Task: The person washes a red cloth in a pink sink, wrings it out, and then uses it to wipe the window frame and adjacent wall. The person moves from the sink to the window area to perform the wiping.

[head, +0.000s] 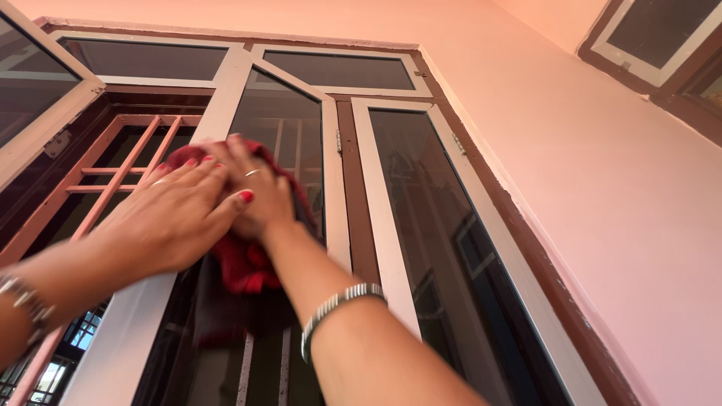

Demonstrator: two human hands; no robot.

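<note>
Both hands are up against an open window sash [289, 128], the pane of dark glass set in a pale grey frame that swings out from a brown outer frame [526, 248]. The right hand [252, 192] lies flat on a red cloth [244, 263], pressing it to the glass; its fingers [233, 154] are spread and stretched out rather than curled, so the cloth is pinned under the palm, not gripped. The cloth bunches beneath that hand and hangs down below the wrist. A ring sits on one finger and a silver bracelet [338, 308] circles the forearm. The left hand [177, 218] rests just beside it, partly overlapping it, fingers [195, 177] straight and together, laid across the sash's grey upright; whether it touches the cloth I cannot tell. A watch [26, 301] shows on that wrist. Behind the sash stands a pink window grille [120, 169], and a salmon-pink wall [617, 195] runs off to the right
</note>
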